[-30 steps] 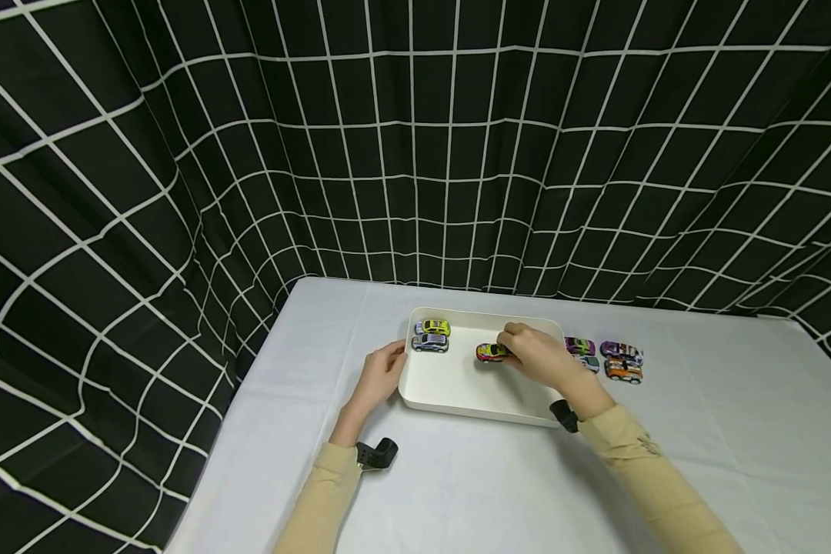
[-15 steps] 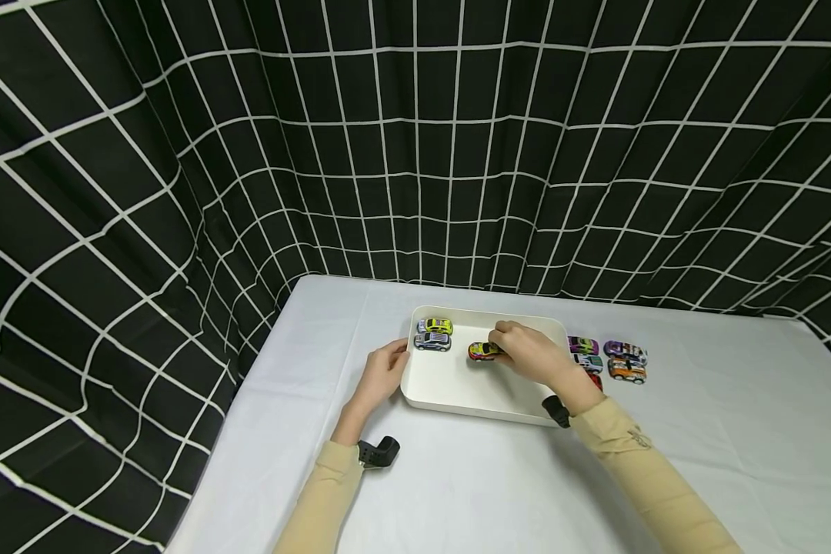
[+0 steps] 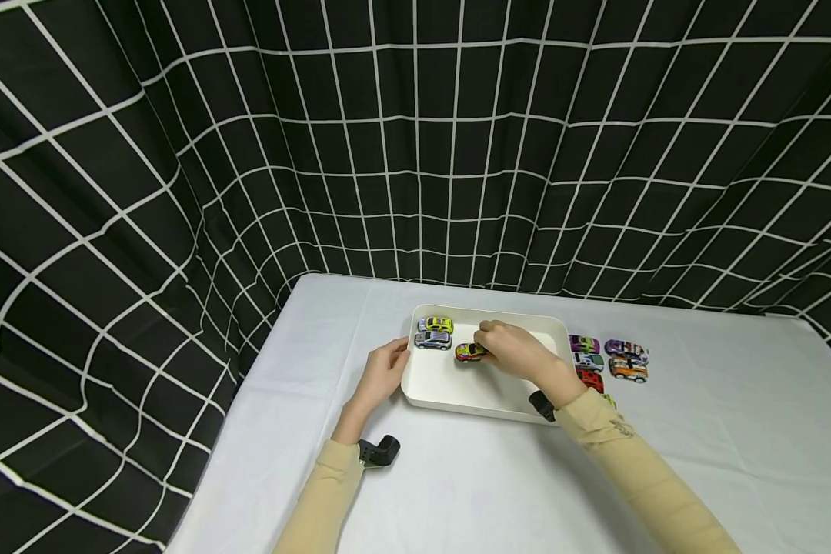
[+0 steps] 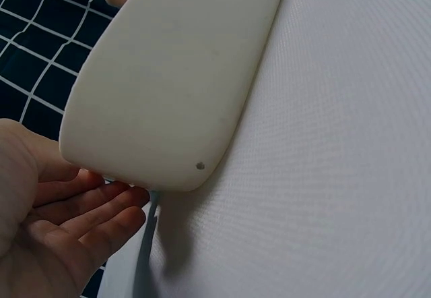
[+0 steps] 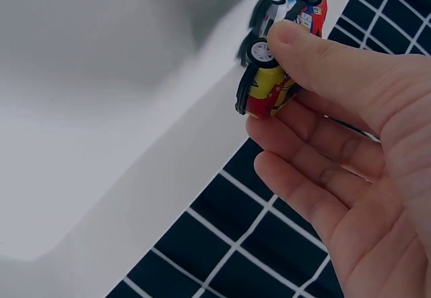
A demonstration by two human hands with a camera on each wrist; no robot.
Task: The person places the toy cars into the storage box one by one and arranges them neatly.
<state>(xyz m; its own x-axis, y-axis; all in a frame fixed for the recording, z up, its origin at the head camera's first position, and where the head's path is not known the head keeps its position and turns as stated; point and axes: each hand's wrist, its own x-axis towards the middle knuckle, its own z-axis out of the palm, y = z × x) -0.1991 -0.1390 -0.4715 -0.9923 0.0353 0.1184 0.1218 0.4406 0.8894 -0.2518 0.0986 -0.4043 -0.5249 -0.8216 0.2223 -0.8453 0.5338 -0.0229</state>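
A red and yellow toy car is pinched between the thumb and fingers of my right hand, low over the floor of a white tray. In the right wrist view, the toy car shows white-hubbed wheels, with the thumb at its side. Two more cars stand at the tray's upper left: a yellow one and a silver-and-dark one just left of the held car. My left hand is at the tray's left end; its fairly straight fingers reach the outer wall.
Right of the tray, several toy cars stand on the white cloth, among them a purple-and-green car, a red car and an orange car. The right forearm crosses the tray's right rim. A black gridded curtain hangs behind the table.
My right hand has carried the red and yellow car leftward inside the tray, toward the silver-and-dark one. More cars at the right have come into sight. My left hand stays in place.
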